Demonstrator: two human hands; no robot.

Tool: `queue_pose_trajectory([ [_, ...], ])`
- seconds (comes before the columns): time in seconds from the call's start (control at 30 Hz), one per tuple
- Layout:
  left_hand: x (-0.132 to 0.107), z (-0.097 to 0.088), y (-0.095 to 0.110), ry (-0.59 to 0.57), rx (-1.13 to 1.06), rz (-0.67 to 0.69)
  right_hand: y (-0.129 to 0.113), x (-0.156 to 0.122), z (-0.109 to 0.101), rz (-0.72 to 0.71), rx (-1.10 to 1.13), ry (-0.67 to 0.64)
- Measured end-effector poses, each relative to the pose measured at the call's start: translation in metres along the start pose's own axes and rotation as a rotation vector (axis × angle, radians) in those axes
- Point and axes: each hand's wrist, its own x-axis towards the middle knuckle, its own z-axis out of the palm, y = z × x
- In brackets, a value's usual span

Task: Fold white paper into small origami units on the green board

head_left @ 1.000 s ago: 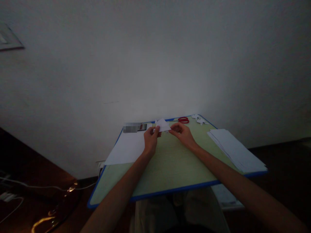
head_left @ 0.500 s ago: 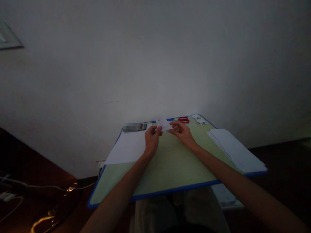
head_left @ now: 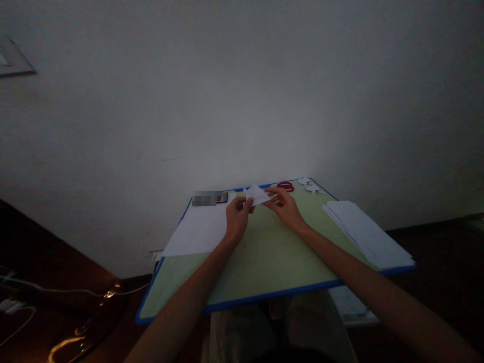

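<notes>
A small folded piece of white paper (head_left: 257, 195) is held up above the far part of the table, between my two hands. My left hand (head_left: 238, 214) pinches its left side, the thumb lying on the near face. At its right edge, my right hand (head_left: 284, 205) grips the paper between fingers and thumb. The paper has a pointed top and a small tip standing up at its left. Its underside and the fingers behind it are hidden.
On the pale green table (head_left: 260, 262) with a blue edge lie red-handled scissors (head_left: 286, 186), folded paper shapes (head_left: 312, 188), a stack of white paper (head_left: 366, 234) at right, and a white sheet (head_left: 198, 229) at left with a phone (head_left: 222, 197) at its far end. A wall (head_left: 242, 101) stands behind.
The folded paper's upper outline has gone from flat-topped to more pointed, its face turning slightly between my fingers. Both hands stay in nearly the same place.
</notes>
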Motion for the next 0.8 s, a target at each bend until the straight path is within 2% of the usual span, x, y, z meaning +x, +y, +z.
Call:
queue_pose_trajectory([
  [0.27,0.000,-0.001,0.002,-0.007,0.038,0.033,-0.005,0.000,-0.001,0.034,0.035,-0.039],
  [0.43,0.000,-0.001,0.003,-0.009,0.035,0.040,-0.010,-0.001,-0.001,0.198,0.239,-0.069],
  [0.57,0.000,-0.002,0.003,-0.004,0.020,0.046,-0.011,0.000,-0.002,0.284,0.276,-0.098],
  [0.8,0.002,-0.001,0.004,0.035,0.007,0.017,-0.016,0.001,-0.001,0.234,0.225,-0.092],
])
